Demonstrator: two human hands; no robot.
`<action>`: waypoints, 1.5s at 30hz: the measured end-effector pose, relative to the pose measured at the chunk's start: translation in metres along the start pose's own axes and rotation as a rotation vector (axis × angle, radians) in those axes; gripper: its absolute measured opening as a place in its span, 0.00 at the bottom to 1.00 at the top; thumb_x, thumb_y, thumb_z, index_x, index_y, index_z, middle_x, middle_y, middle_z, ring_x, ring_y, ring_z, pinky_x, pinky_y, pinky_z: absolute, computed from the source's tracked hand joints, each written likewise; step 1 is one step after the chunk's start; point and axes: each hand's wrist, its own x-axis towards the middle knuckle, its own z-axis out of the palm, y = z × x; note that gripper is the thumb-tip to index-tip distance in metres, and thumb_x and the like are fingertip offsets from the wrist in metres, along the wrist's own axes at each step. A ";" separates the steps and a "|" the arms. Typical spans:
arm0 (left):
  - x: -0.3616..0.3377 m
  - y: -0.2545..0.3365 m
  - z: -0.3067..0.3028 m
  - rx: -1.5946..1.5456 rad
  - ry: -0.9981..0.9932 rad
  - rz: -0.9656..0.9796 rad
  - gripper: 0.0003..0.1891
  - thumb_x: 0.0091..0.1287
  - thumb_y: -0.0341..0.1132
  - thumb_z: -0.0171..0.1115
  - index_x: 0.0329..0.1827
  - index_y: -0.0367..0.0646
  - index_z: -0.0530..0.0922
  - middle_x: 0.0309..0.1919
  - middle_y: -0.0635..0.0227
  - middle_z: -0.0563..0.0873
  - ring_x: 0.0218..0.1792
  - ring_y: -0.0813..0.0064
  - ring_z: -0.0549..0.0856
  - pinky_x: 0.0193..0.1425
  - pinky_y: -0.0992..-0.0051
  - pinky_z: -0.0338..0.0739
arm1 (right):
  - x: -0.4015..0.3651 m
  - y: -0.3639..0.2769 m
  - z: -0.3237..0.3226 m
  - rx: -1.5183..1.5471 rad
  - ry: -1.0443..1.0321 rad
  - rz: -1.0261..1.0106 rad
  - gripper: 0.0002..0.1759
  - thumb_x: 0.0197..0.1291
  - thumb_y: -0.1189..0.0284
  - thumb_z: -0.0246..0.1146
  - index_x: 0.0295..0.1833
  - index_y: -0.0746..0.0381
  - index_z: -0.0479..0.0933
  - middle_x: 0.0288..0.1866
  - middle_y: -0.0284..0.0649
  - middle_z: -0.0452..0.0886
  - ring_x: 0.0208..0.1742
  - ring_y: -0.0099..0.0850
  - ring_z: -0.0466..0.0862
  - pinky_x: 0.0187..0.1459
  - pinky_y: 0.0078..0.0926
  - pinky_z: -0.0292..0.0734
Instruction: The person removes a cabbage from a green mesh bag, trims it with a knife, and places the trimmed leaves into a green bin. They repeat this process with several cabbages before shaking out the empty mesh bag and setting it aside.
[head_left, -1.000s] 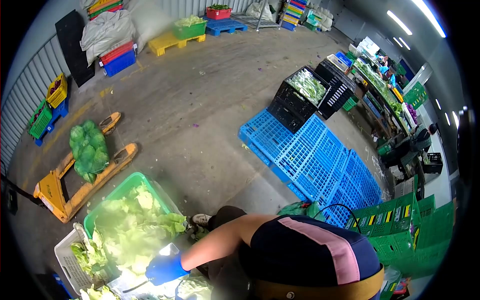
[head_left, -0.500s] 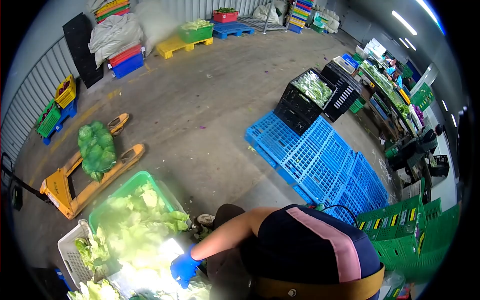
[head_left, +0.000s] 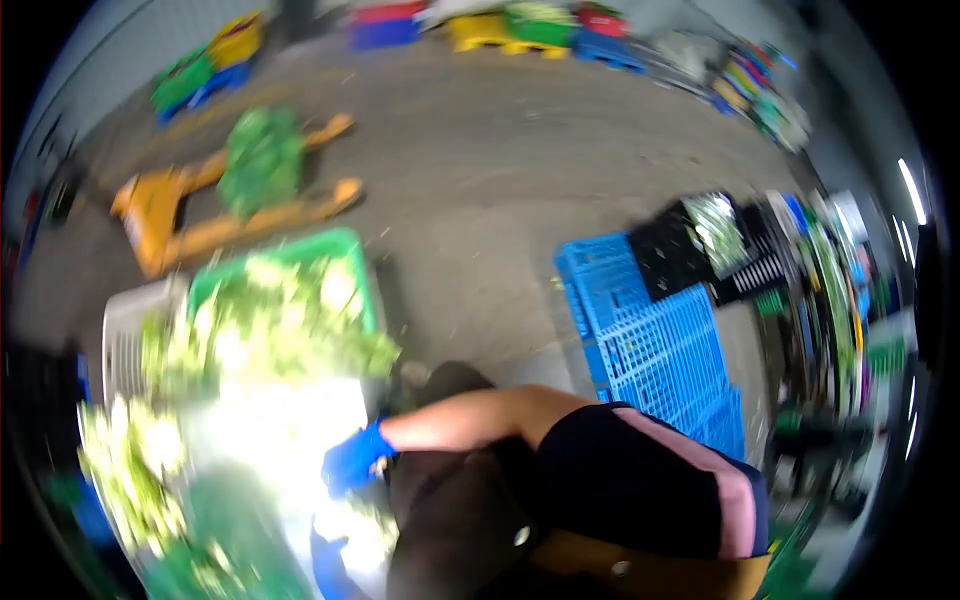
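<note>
Leaves (head_left: 130, 470) piled up left of both sets of fingers, and a green tub (head_left: 363, 290), heaped full, sits just beyond them! Down low, the blue-gloved left hand (head_left: 328, 567) has its fingers right by a pale lettuce (head_left: 362, 535); gripping or not, can't tell. Next, the gloved right hand (head_left: 352, 462), lettuce just below its fingers, blur hiding any pinch. Blue pallets (head_left: 660, 340), well right of those fingers!

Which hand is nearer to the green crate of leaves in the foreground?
Right. In the picture, the right hand is below the green crate; the left hand, only partly visible, is lower and farther from it.
</note>
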 end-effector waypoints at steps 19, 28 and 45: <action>-0.136 -0.065 0.022 -0.953 0.347 0.170 0.46 0.41 0.35 0.71 0.70 0.35 0.67 0.63 0.57 0.78 0.63 0.61 0.77 0.70 0.65 0.69 | 0.066 -0.072 0.054 -0.128 -0.152 0.329 0.28 0.63 0.66 0.70 0.65 0.65 0.73 0.43 0.38 0.85 0.44 0.22 0.81 0.52 0.23 0.76; -0.146 -0.100 0.042 -0.970 0.331 0.417 0.50 0.39 0.38 0.74 0.72 0.35 0.66 0.67 0.54 0.75 0.67 0.57 0.75 0.73 0.62 0.66 | 0.123 -0.055 0.077 -0.312 0.039 0.474 0.16 0.63 0.71 0.66 0.54 0.65 0.77 0.50 0.37 0.81 0.45 0.21 0.79 0.47 0.22 0.76; -0.325 -0.181 -0.120 -1.320 1.351 0.909 0.37 0.71 0.63 0.38 0.76 0.47 0.62 0.73 0.59 0.68 0.69 0.53 0.71 0.75 0.50 0.62 | 0.080 -0.014 -0.071 -0.547 0.485 0.548 0.08 0.64 0.65 0.65 0.37 0.58 0.82 0.24 0.30 0.80 0.19 0.18 0.75 0.19 0.17 0.63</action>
